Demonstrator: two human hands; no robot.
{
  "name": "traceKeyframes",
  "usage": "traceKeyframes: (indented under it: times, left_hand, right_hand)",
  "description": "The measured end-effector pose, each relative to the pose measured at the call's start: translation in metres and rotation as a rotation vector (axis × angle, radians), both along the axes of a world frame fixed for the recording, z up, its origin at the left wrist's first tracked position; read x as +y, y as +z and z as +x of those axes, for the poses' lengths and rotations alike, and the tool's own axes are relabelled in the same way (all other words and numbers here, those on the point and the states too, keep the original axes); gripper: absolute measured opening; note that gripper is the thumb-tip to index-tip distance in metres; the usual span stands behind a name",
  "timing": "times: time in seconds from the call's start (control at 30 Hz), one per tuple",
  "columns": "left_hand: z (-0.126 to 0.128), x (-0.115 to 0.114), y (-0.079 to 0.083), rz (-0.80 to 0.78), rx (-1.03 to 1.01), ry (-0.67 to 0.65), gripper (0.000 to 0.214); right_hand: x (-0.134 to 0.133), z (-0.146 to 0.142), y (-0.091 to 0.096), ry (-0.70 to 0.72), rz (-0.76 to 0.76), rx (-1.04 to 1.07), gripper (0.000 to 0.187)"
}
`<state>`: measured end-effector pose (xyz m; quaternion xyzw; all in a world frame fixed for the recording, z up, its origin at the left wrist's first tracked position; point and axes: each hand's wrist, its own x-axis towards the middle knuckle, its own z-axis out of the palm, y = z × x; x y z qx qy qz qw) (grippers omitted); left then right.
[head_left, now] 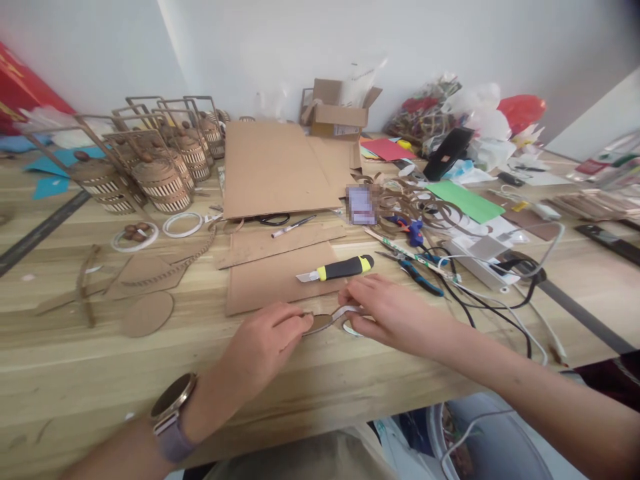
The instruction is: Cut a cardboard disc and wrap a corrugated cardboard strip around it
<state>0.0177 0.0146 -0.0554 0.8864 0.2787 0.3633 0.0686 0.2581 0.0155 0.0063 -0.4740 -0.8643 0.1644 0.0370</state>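
Observation:
My left hand (pixel 267 340), with a watch (pixel 173 400) on the wrist, pinches the left end of a thin brown cardboard strip (pixel 319 325) low over the front of the table. My right hand (pixel 387 313) has its fingers closed on a pale band (pixel 345 311) that runs on from the brown piece. Whether the band is tape or the strip's own pale side I cannot tell. A small pale curved piece shows under the right fingers, mostly hidden. Just beyond both hands lies a yellow-and-black utility knife (pixel 345 267), its blade out to the left, partly on a cardboard sheet (pixel 280 277).
Several bamboo-like lanterns (pixel 163 183) stand back left. A cardboard disc (pixel 147 313) lies left. Large cardboard (pixel 270 167) and an open box (pixel 340 110) are behind. Pliers (pixel 417 273), a blue glue gun (pixel 414 232), curled strips (pixel 400 200) and cables (pixel 465 303) crowd the right.

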Motion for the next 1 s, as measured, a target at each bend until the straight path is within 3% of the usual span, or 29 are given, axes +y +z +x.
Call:
traceKeyframes:
  times: [0.27, 0.67, 1.0]
  left_hand:
    - [0.002, -0.001, 0.006, -0.030, 0.021, 0.014, 0.035]
    - [0.005, 0.001, -0.001, -0.037, 0.004, -0.041, 0.032]
    - [0.006, -0.001, -0.001, -0.153, 0.098, -0.018, 0.024]
  right_hand:
    - [0.006, -0.022, 0.001, 0.022, -0.043, -0.062, 0.018]
    - [0.011, -0.042, 0.021, -0.024, -0.170, -0.088, 0.024]
    - [0.019, -0.043, 0.056, -0.055, -0.415, -0.181, 0.034]
